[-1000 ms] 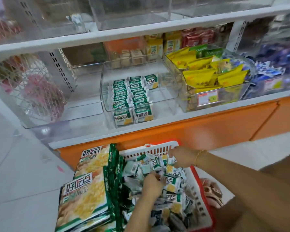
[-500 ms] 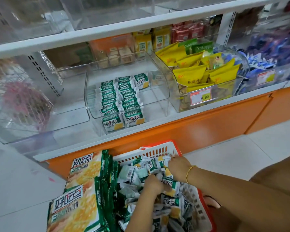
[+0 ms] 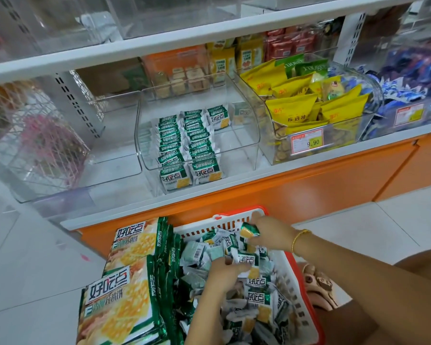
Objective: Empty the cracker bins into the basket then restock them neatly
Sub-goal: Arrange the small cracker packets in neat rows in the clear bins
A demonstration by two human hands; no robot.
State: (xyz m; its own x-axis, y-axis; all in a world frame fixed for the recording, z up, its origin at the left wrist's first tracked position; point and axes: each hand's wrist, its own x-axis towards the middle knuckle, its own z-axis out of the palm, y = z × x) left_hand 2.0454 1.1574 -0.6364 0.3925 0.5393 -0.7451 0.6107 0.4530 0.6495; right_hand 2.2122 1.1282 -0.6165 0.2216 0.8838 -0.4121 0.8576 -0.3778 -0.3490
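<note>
Shelf bin (image 3: 246, 145) has two neat rows, a third barely started. Right hand (image 3: 271, 232), buried at the basket (image 3: 234, 217) rim a second ago, now has its grip pinching a cracker packet (image 3: 249, 231), likely bin-bound. Left hand (image 3: 224, 272) grip curls round loose packets (image 3: 244, 260) in the basket.

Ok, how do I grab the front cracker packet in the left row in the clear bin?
Pinch the front cracker packet by its upper edge, coming from above and the front. It leans back against its row with that edge free, and the clear bin looks open there, I think.
</note>
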